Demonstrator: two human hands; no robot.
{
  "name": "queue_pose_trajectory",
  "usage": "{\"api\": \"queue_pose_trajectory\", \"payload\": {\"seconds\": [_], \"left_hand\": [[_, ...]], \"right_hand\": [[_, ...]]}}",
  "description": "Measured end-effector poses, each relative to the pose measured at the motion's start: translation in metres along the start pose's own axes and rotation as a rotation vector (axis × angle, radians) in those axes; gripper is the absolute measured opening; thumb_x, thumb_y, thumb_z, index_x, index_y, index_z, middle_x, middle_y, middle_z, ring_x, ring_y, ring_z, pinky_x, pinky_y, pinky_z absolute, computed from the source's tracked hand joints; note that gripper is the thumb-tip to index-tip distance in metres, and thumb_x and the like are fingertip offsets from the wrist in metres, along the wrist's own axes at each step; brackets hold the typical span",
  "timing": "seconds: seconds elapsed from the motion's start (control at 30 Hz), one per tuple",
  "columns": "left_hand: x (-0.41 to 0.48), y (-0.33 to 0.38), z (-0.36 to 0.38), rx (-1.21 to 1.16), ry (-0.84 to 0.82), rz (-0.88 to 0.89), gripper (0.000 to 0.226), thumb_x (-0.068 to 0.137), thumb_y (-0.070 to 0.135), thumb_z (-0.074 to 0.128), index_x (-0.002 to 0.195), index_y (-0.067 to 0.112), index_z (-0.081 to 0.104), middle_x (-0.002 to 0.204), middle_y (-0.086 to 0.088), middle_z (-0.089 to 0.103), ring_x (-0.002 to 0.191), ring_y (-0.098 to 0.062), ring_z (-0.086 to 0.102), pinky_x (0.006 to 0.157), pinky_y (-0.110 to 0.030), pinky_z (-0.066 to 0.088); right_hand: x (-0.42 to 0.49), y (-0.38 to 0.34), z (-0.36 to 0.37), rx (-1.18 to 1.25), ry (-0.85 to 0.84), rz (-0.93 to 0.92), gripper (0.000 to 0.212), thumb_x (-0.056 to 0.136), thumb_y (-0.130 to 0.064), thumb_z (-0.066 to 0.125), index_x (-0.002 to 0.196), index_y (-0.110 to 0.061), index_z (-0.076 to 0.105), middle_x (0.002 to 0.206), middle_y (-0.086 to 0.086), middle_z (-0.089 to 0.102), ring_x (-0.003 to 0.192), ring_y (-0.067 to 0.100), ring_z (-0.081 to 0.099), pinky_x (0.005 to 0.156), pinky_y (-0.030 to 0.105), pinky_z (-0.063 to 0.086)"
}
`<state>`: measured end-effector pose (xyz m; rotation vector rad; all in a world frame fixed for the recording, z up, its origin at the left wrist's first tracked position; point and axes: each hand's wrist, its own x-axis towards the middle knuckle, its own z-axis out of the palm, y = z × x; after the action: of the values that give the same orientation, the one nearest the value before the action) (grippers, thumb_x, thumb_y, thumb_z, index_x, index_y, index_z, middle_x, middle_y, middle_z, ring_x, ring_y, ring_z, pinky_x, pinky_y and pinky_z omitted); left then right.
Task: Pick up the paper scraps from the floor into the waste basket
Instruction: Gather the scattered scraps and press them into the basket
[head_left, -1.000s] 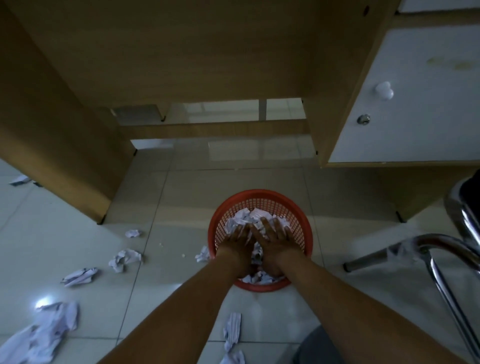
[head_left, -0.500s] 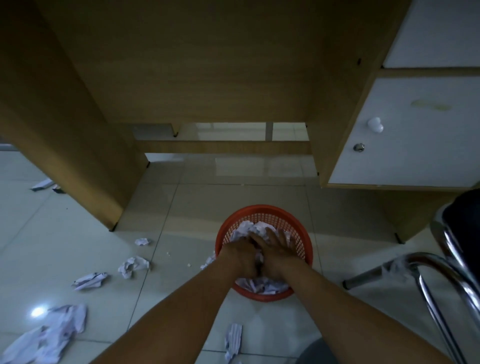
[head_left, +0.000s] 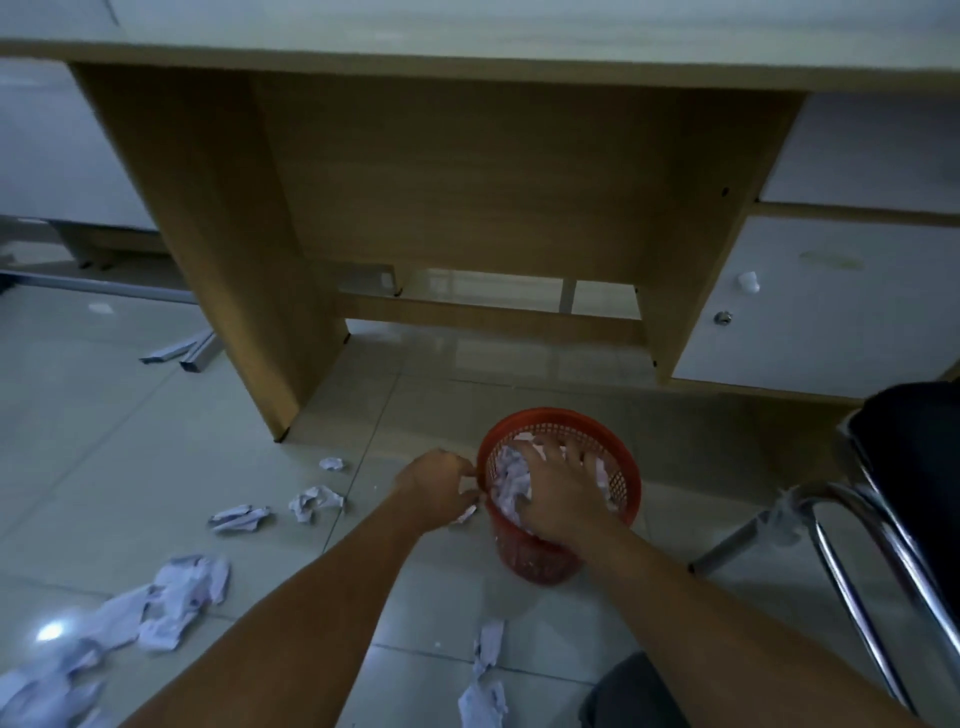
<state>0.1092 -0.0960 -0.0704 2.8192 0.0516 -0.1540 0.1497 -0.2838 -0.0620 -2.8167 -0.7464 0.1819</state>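
The wooden desk (head_left: 467, 182) stands well beyond both hands, and the tiled floor (head_left: 104, 415) spreads beneath them; a metal-framed chair (head_left: 909, 467) sits off to the right of the right hand (head_left: 563, 493); the red waste basket (head_left: 530, 556) stands directly under that hand, which lies flat with fingers spread, pressing on the crumpled paper (head_left: 506, 478) that fills it; the left hand (head_left: 434, 486) is just beside it, touching the basket's outer rim, its fingers curled and seemingly pinching a small scrap (head_left: 466, 514), though the dim light leaves that unsure. The step in hand looks like packing down the load while bringing in the nearest piece; much remains, since a big heap (head_left: 171, 597) lies well to the left of and nearer than the left hand, a long strip (head_left: 485, 660) lies near below both wrists, and three crumpled scraps (head_left: 317, 501) sit near, to its left. The next move likely calls for dropping the pinched piece over the rim, then reaching left for those. No brand, label or writing can be read anywhere.
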Motion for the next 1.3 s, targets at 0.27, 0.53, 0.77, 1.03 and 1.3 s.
{"api": "queue_pose_trajectory", "payload": {"seconds": [0.27,0.53,0.77,1.03,1.3], "left_hand": [[-0.099,-0.060,0.015,0.027,-0.045,-0.270,0.037,0.085,0.056,0.060,0.102,0.026,0.073,0.109,0.003,0.070,0.102,-0.016,0.062,0.088,-0.032,0.050],[-0.189,-0.103,0.082,0.006,-0.179,-0.539,0.039,0.084,0.063,0.055,0.099,0.029,0.070,0.105,0.009,0.069,0.106,-0.016,0.060,0.094,-0.039,0.039],[-0.256,-0.103,0.135,-0.028,-0.363,-0.644,0.104,0.056,0.087,0.056,0.145,0.042,0.024,0.151,0.008,0.029,0.138,-0.024,0.026,0.100,-0.055,0.036],[-0.293,-0.090,0.184,-0.057,-0.361,-0.566,0.138,0.036,0.095,0.055,0.147,0.048,-0.013,0.158,0.000,-0.023,0.145,-0.039,-0.008,0.106,-0.067,0.022],[-0.309,-0.086,0.226,0.076,-0.365,-0.548,0.130,0.056,0.084,0.061,0.137,0.047,-0.033,0.147,-0.004,-0.042,0.145,-0.039,-0.010,0.109,-0.058,0.026]], "right_hand": [[-0.038,-0.075,0.060,0.007,-0.037,-0.283,0.064,0.079,-0.040,0.053,0.139,-0.037,0.033,0.143,-0.003,0.037,0.134,0.026,0.027,0.107,0.042,0.027],[-0.071,-0.084,0.146,-0.046,-0.452,-0.150,0.084,0.079,-0.059,0.063,0.145,-0.047,0.013,0.155,0.003,0.007,0.138,0.040,0.012,0.106,0.052,0.033],[-0.088,-0.067,0.192,0.000,-0.717,0.027,0.114,0.063,-0.066,0.076,0.146,-0.053,-0.001,0.157,0.010,-0.023,0.140,0.054,-0.009,0.107,0.059,0.032],[-0.123,-0.083,0.229,0.028,-0.760,-0.027,0.127,0.053,-0.076,0.073,0.147,-0.048,-0.008,0.157,0.012,-0.019,0.142,0.047,-0.007,0.112,0.053,0.026],[-0.169,-0.095,0.256,-0.105,-0.659,-0.221,0.132,0.049,-0.077,0.074,0.140,-0.057,-0.020,0.155,0.011,-0.025,0.142,0.044,-0.004,0.105,0.058,0.032]]}}
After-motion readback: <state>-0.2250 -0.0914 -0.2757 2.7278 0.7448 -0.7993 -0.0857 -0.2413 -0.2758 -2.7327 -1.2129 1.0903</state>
